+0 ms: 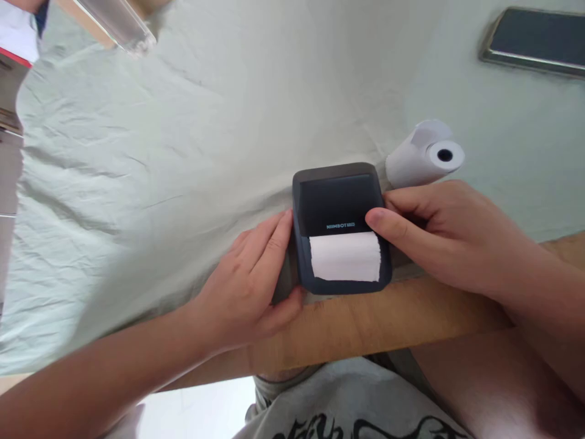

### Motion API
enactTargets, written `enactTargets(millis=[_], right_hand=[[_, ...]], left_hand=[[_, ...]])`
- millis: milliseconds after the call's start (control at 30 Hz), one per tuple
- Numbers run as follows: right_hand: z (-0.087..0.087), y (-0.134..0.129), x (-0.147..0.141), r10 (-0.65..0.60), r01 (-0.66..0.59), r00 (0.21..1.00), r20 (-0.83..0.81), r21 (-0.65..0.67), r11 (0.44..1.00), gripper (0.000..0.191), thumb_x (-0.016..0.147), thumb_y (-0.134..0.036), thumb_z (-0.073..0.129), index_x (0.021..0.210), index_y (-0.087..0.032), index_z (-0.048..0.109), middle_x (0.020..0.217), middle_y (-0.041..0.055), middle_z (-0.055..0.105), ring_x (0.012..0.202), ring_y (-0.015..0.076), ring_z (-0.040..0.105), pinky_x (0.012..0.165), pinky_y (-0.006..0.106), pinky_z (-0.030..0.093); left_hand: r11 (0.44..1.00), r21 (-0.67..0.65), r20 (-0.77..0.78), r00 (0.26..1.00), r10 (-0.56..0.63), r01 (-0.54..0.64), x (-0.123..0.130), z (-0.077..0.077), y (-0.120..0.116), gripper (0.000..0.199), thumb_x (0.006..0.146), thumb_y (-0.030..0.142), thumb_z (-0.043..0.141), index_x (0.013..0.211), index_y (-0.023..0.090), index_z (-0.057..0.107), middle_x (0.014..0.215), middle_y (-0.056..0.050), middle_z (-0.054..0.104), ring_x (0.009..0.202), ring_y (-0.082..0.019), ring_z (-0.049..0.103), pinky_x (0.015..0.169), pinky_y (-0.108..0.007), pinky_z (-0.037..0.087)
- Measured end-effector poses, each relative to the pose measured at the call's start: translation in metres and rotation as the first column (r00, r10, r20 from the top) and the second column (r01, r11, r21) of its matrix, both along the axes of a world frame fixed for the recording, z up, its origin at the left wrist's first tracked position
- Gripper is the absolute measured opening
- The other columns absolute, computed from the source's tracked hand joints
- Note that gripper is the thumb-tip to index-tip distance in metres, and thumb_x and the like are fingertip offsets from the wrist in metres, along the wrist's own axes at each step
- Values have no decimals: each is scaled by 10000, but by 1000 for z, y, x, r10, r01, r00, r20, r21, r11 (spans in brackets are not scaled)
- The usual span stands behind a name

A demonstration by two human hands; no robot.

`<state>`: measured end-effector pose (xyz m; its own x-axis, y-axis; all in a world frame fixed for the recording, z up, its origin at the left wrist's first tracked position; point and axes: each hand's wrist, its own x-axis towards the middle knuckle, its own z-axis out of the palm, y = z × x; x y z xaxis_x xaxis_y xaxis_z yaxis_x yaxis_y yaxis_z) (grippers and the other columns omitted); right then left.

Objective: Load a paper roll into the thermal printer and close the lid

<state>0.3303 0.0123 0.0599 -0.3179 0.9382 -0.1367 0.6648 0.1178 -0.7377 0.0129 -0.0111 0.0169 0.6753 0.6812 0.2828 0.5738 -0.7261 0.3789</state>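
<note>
A dark label printer (340,204) with NIIMBOT lettering sits near the front edge of the cloth-covered table. A strip of white paper (346,257) with a torn edge lies out of its slot over the lower front. My left hand (251,274) is closed against the printer's left side, fingers along the side and thumb at the lower corner. On the right side, my right hand (443,238) grips the printer, thumb tip on the top near the lettering and fingers at the edge. Just beyond my right hand lies a white paper roll (418,155) with a dark core and a loose end.
A phone (539,42) lies at the far right. A clear, glossy box-like object (119,27) rests at the far left. Pale green wrinkled cloth (205,122) covers the table, leaving a wooden front edge (356,326) bare. Part of another person's arm (25,5) shows at top left.
</note>
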Motion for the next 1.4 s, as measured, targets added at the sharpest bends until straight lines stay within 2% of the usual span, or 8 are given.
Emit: enactTargets(millis=[167,367,567,733,933,1067,1167,1400], right_hand=[[5,0,-9,-45,40,995,92,47,998,620,1119,-537,606,612,-233,419,501,5,441,453,98,395,448,322,242],[5,0,-11,-64,54,982,179,61,997,620,1098,-654,561,645,-246,450,512,21,500,460,124,447,478,335,283],[6,1,-8,-12,15,976,215,-15,1000,631,1095,-734,498,695,-250,433,546,35,532,474,137,473,506,354,298],[9,2,-12,-11,15,980,199,-21,1000,588,1035,-728,487,680,-260,452,540,40,552,464,147,483,487,351,304],[6,-2,-10,-19,22,984,178,-17,1000,548,1016,-715,535,716,-258,519,578,38,598,483,155,510,491,344,305],[9,-9,-11,-85,85,987,133,8,996,609,997,-639,695,640,-254,386,487,-14,379,453,116,371,463,334,236],[13,-15,-15,-185,179,980,70,83,980,614,975,-507,784,662,-243,326,484,-44,282,466,97,290,477,335,201],[14,-22,-23,-233,273,962,-146,410,870,380,1136,-407,715,861,-249,506,696,-59,688,595,117,628,574,321,386]], left_hand=[[1000,-13,-83,996,-11,10,1,3,-1,960,1155,290,587,2006,170,159,1782,-262,663,1614,-430,724,1285,-560,694],[998,-61,-37,999,10,-12,-3,6,1,902,1182,342,602,2004,238,246,1800,-240,658,1586,-423,751,1259,-561,724],[1000,-24,-27,1000,4,-5,-1,17,10,816,1144,125,592,1932,268,432,1718,-200,743,1509,-338,815,1219,-456,744],[1000,-4,-31,999,23,-24,3,15,12,749,1104,35,540,1824,238,582,1673,-179,786,1465,-337,832,1197,-484,746],[998,-37,16,998,55,-55,3,13,12,688,1140,111,562,1812,255,580,1653,-137,821,1438,-323,855,1155,-465,752],[988,-132,24,997,79,-75,-1,13,14,734,1152,231,636,1870,276,490,1689,-130,803,1503,-338,825,1236,-500,729],[990,-135,-6,999,37,-37,0,11,14,712,1144,275,638,1843,240,505,1741,-171,747,1542,-360,787,1239,-516,713],[994,-85,6,998,69,-69,5,0,7,689,1127,276,582,1810,218,515,1700,-178,748,1519,-359,778,1219,-521,696]])
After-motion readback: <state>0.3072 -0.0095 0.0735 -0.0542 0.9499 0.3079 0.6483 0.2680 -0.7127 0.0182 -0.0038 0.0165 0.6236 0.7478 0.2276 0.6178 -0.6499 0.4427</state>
